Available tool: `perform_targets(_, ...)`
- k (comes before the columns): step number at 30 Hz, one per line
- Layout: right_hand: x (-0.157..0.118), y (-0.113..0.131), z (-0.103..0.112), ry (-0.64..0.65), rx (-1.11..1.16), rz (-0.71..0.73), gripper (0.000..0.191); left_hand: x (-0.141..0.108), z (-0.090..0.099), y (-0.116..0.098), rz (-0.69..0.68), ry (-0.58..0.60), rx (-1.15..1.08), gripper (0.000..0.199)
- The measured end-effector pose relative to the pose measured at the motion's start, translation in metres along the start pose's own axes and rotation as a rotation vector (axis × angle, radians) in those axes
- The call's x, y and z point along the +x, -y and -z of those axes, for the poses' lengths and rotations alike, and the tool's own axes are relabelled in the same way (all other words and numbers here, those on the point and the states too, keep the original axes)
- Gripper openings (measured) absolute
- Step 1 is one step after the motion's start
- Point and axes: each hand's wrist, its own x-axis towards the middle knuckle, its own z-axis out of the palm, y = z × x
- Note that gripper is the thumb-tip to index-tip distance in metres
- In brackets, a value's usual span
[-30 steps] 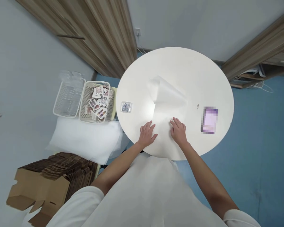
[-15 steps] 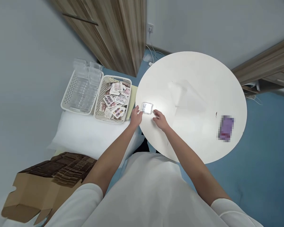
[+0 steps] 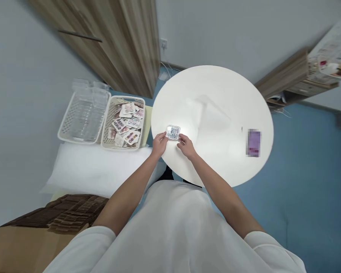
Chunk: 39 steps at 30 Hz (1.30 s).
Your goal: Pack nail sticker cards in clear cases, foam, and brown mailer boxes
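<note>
A small clear plastic box (image 3: 173,132) with several bluish and silvery pieces in it is at the left side of the round white table (image 3: 213,87). My left hand (image 3: 159,145) pinches its left edge between thumb and fingers. At the box's lower right corner, my right hand (image 3: 186,146) has its fingers bent, with thumb and forefinger on the edge. To the left, a white basket (image 3: 103,142) holds many cards carrying small coloured pieces (image 3: 132,137).
Another white basket (image 3: 63,129), with stacked clear plastic boxes (image 3: 85,117), stands farther left. Below are white sheeting (image 3: 93,167) and a cardboard box (image 3: 31,242) with brown folded pieces (image 3: 74,210). A blurred purple item (image 3: 254,143) lies at the table's right side.
My right hand has closed in on the box's right edge. The box now shows its contents instead of a bright glare. The whole view has shifted, with the table sitting farther left.
</note>
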Motion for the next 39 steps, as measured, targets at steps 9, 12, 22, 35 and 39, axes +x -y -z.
perform_targets(9, -0.099, -0.065, 0.123, -0.143, -0.049, 0.087, 0.049, -0.087, -0.101, -0.023, -0.083, 0.333, 0.016, 0.033)
perform_targets(12, -0.122, -0.089, 0.149, -0.135, -0.073, 0.090, 0.050, -0.108, -0.130, -0.021, -0.082, 0.400, 0.046, 0.035)
perform_targets(22, -0.120, -0.126, 0.172, -0.031, -0.139, 0.143, 0.055, -0.130, -0.167, -0.014, -0.110, 0.326, 0.277, 0.040)
perform_targets(35, -0.139, -0.138, 0.171, -0.034, -0.794, 0.369, 0.029, -0.143, -0.136, 0.003, -0.492, 0.445, 0.734, 0.051)
perform_targets(39, -0.135, -0.136, 0.168, -0.031, -0.990, 0.417, 0.015, -0.141, -0.120, 0.009, -0.622, 0.542, 0.909, 0.047)
